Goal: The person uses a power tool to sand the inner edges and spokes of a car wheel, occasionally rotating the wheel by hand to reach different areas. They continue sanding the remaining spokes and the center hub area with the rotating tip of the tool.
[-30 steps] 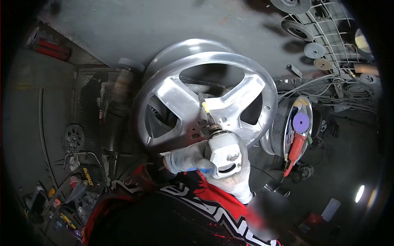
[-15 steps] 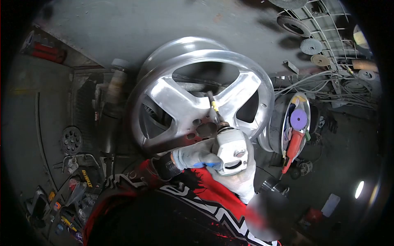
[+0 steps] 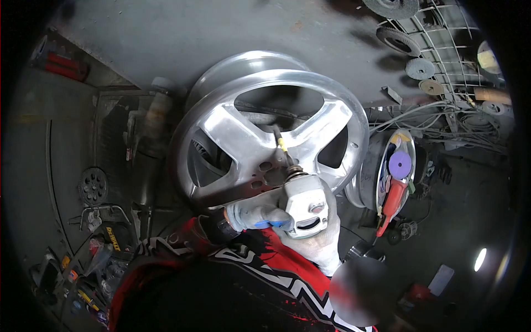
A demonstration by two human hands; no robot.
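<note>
A polished alloy wheel rim [image 3: 271, 77] stands tilted in front of me, its spokes shiny and its centre holes dark. My left hand [image 3: 257, 213], in a grey glove with a blue patch, is closed around the left side of a white power grinder [image 3: 307, 202]. My right hand [image 3: 318, 243], in a white glove, wraps the tool from below and along its right side. From the grinder a slim shaft with a yellow band [image 3: 283, 145] points up, its dark tip overlapping the hub end of the upper spokes.
To the right sits another rim [image 3: 410, 144] holding a purple disc [image 3: 400, 164] and a red power tool [image 3: 394, 199]. Cables [image 3: 431, 117] and abrasive wheels [image 3: 420, 68] on a wire rack fill the upper right. Lower left, there is a clutter of bottles and tools [image 3: 94, 276].
Both hands and the grinder have shifted slightly left. The shaft tip has moved a little left and down over the hub end of the spokes. The rim stays in place.
</note>
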